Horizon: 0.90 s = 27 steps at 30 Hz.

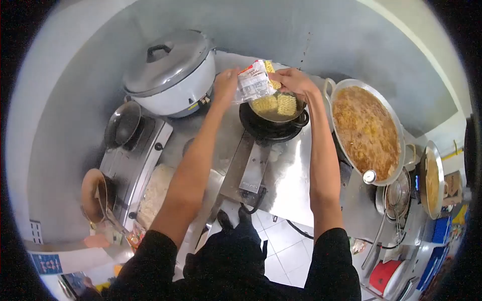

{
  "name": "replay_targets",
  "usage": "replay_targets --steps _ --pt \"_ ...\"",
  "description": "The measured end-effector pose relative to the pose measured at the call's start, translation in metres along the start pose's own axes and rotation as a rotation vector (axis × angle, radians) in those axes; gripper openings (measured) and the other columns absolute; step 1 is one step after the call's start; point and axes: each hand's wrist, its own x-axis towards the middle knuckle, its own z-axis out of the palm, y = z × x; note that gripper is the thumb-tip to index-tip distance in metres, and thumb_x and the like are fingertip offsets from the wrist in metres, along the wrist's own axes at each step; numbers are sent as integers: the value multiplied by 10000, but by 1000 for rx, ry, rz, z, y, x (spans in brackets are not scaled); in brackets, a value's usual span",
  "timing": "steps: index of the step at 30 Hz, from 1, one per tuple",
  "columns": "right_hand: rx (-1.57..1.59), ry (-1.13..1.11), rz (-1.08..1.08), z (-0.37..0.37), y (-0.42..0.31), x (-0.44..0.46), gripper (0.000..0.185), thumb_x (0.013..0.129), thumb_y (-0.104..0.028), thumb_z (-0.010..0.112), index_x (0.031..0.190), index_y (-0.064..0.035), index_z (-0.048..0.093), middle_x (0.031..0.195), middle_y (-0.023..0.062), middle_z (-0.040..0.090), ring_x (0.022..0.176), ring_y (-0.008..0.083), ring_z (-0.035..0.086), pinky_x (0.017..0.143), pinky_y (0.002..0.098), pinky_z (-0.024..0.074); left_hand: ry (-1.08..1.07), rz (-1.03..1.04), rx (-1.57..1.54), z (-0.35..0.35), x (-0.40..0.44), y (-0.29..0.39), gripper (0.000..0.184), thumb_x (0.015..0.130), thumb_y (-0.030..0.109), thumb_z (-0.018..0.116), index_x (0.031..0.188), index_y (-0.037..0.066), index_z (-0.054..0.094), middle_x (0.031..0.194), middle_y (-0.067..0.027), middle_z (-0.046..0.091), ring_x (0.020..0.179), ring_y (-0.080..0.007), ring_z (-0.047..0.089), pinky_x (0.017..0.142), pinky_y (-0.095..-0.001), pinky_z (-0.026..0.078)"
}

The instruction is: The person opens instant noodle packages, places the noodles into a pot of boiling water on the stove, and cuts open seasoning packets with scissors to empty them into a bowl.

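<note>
My left hand (227,84) is closed on the left end of an instant noodle packet (252,84), a white wrapper with red print. At its right end, a yellow noodle block (272,75) sticks out of the wrapper, and the fingers of my right hand (295,83) are closed on that block. Both hands are above a dark pot (303,118) on a black burner. Inside the pot, blocks of noodles (286,105) lie side by side, partly hidden by the packet.
A large rice cooker (170,65) stands at the back left, beside a portable stove (135,155) carrying a small black pan (123,124). On the right is a wide wok (366,130) of bubbling brown liquid with a thermometer (369,176) at its rim. Another wok (432,175) stands further right.
</note>
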Motion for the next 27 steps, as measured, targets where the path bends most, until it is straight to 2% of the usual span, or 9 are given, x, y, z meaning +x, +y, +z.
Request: replay_targets --steps 2,9,15,17,20,21,23,25,27 --pt "100 28 16 5 0 -2 487 880 -394 685 1110 34 666 900 13 611 756 92 533 711 234 476 87 250 340 -5 3 3 409 895 360 596 891 -41 672 910 -258 665 902 -410 630 810 -467 462" --pt "133 217 127 -31 16 -3 505 878 -384 687 1126 53 649 1011 67 641 899 125 596 705 215 518 391 254 415 -25 1 -13 341 904 297 598 889 -36 674 890 -251 669 866 -399 641 763 -457 473" --pt "-331 192 145 -48 38 16 422 826 -390 731 916 22 725 799 128 690 699 189 628 659 293 530 534 2 30 -23 -30 -28 394 925 329 588 918 -58 659 909 -236 670 853 -350 645 746 -438 480" --pt "-900 220 -28 -28 46 13 398 804 -388 740 821 8 710 697 225 644 618 286 627 659 372 519 467 -107 -440 -37 -63 -32 393 946 344 576 983 -42 644 939 -162 673 851 -264 650 754 -396 500" --pt "-744 604 -271 11 49 -46 390 911 -347 613 783 18 660 702 243 610 595 372 606 576 427 454 328 -283 -767 -82 -134 -46 357 981 339 520 1090 7 596 1001 -89 647 867 -201 648 804 -362 519" --pt "-549 516 -149 34 36 -80 334 926 -288 562 888 23 677 857 244 667 808 407 653 709 455 508 287 -345 -763 -107 -163 -64 361 988 345 501 1121 18 578 1015 -83 641 875 -203 647 823 -361 523" --pt "-103 218 -55 93 53 -144 237 927 -211 582 912 -1 691 783 167 692 705 241 666 667 384 512 172 -487 -852 -152 -232 -66 376 989 371 475 1127 35 572 1008 -97 638 899 -220 646 818 -382 531" --pt "325 -292 323 179 138 -196 208 905 -215 628 994 -43 703 800 75 706 682 150 650 629 312 523 45 184 536 -209 -307 -121 384 986 377 461 1141 41 563 1025 -104 632 910 -227 641 813 -402 535" --pt "832 -646 581 248 194 -255 592 864 -398 656 1281 -16 482 1039 162 662 803 218 668 715 347 564 249 -745 -989 -251 -368 -110 383 982 371 462 1158 44 556 1050 -103 625 903 -229 639 791 -399 542"
